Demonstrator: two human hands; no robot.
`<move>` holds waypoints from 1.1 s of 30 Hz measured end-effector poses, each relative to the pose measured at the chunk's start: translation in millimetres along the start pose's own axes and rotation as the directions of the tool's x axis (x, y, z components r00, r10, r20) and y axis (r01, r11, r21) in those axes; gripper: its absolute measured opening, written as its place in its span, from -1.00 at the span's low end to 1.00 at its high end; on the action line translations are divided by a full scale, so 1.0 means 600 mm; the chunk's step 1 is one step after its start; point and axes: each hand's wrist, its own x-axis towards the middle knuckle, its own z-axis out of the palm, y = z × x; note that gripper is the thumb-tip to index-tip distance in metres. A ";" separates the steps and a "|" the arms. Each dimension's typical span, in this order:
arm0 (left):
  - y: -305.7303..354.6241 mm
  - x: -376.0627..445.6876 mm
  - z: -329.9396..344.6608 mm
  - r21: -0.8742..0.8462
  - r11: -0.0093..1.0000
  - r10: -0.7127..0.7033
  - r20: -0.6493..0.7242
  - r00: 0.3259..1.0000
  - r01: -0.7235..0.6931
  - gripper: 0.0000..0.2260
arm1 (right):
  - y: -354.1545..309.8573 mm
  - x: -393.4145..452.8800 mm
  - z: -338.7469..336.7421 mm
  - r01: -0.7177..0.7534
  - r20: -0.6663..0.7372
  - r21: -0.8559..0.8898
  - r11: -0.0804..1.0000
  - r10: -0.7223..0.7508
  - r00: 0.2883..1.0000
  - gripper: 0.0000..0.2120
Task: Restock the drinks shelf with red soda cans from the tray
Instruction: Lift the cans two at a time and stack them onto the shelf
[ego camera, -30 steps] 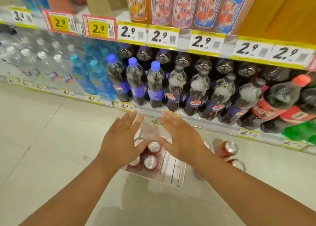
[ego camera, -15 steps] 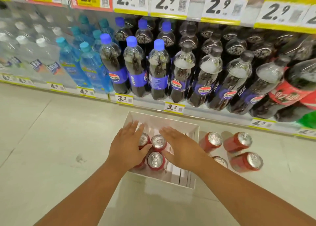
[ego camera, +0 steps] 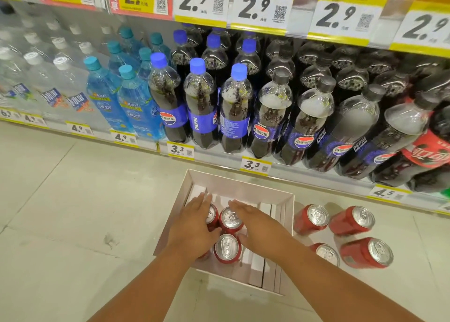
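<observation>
A white cardboard tray (ego camera: pixel 239 184) sits on the floor below the shelf. Inside it stand several red soda cans, among them a far can (ego camera: pixel 230 218) and a near can (ego camera: pixel 227 247). My left hand (ego camera: pixel 193 226) lies flat over the cans on the left side, fingers spread. My right hand (ego camera: pixel 261 228) rests against the right side of the same cluster, fingers extended. Neither hand has closed around a can. Part of a can under my left palm is hidden. Several more red cans (ego camera: pixel 311 218) stand on the floor right of the tray.
The low shelf edge (ego camera: pixel 254 166) carries price tags just behind the tray. Cola bottles (ego camera: pixel 235 112) with blue and black caps, blue drinks (ego camera: pixel 104 95) and clear water bottles fill the shelf. Pale floor tiles (ego camera: pixel 73 212) lie to the left.
The view has dropped and closed in on the tray. Both hands have moved down from above the tray onto the cluster of cans, one on each side.
</observation>
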 end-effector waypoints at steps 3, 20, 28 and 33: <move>-0.006 0.008 0.006 -0.115 0.992 -0.054 0.017 0.998 0.055 -0.08 | 0.005 0.013 0.009 -0.022 -0.016 0.024 0.999 0.022 1.000 -0.19; 0.021 -0.001 -0.022 -0.511 0.833 -0.311 -0.112 0.944 0.214 -0.41 | -0.022 0.016 0.005 -0.159 -0.171 0.634 0.757 0.337 0.926 -0.51; 0.129 -0.042 -0.142 -0.550 0.833 -0.222 -0.233 0.947 0.060 -0.45 | -0.059 -0.044 -0.128 -0.057 -0.276 0.718 0.693 0.360 0.891 -0.42; 0.248 -0.125 -0.303 -0.610 0.793 -0.177 -0.203 0.963 0.017 -0.47 | -0.121 -0.155 -0.307 -0.055 -0.274 0.783 0.620 0.423 0.864 -0.32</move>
